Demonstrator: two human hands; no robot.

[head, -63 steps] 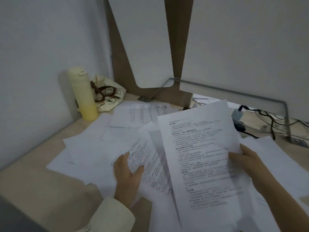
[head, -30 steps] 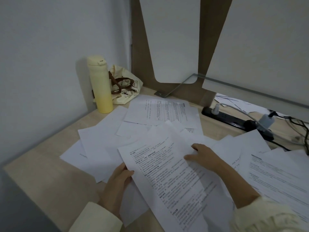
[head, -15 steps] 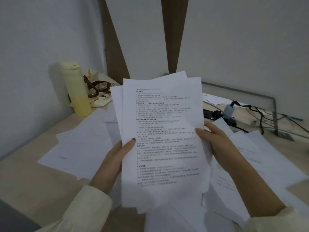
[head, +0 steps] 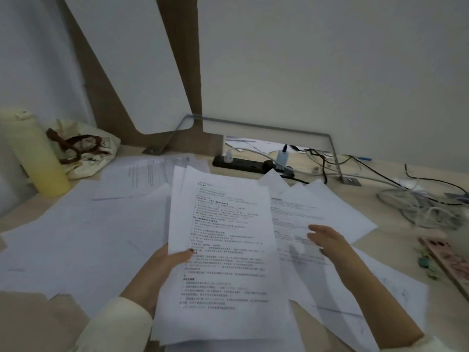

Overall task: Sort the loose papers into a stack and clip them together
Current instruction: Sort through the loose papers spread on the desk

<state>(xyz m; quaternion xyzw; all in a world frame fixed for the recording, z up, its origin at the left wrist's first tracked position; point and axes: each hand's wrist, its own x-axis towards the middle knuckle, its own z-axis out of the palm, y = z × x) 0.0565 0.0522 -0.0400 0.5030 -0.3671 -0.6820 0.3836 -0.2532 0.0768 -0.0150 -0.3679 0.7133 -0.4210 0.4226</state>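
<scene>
A small stack of printed sheets (head: 223, 240) is held up above the desk by my left hand (head: 165, 265), thumb on the front of the top page and fingers behind. My right hand (head: 327, 242) hovers open to the right of the stack, fingers spread over loose printed sheets (head: 317, 214) fanned out on the desk. More loose white sheets (head: 83, 235) cover the desk to the left, and another printed page (head: 152, 174) lies further back. No clip is visible that I can make out.
A yellow bottle (head: 35, 158) and a cream cloth bag (head: 83, 148) stand at the back left. A black power strip (head: 243, 165) with plugs and tangled cables (head: 418, 201) runs along the back right. A pinkish flat object (head: 449, 260) lies at the right desk edge.
My right hand has let go of the stack's right edge and moved out over the loose sheets on the right. The left hand alone now holds the stack, lowered a little.
</scene>
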